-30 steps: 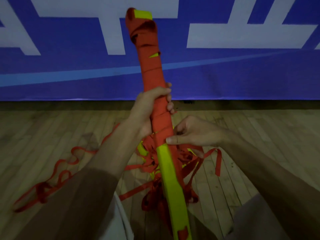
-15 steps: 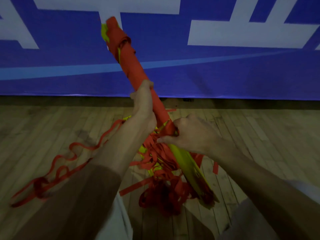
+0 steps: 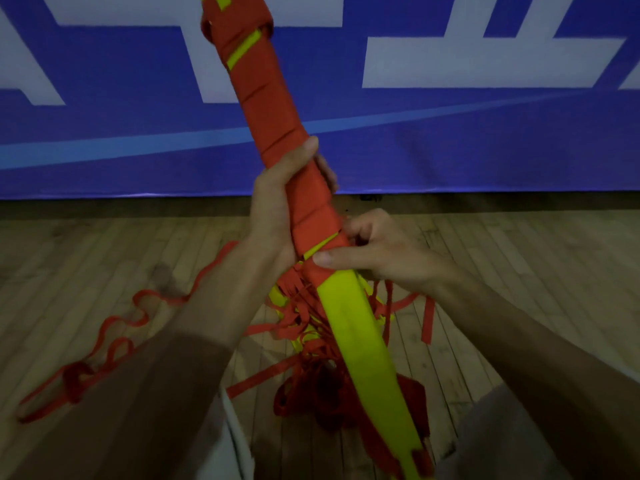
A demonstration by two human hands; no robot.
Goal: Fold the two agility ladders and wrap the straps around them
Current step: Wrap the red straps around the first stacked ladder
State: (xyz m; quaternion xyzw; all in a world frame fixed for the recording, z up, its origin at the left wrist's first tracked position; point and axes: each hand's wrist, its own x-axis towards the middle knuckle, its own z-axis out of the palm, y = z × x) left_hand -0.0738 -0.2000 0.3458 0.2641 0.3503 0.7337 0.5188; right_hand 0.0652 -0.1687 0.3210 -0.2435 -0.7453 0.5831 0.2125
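blue banner (image 3: 485,143), white characters (image 3: 450,69) (cropped, unreadable)

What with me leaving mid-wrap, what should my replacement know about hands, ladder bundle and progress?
Left hand grips the wrapped upper part of the folded yellow plastic ladder bundle, held tilted.
Right hand pinches the red fabric strap at its lowest turn.
Done: upper part wrapped.
Left: lower yellow part bare; loose strap tail trails on the wooden plank floor.
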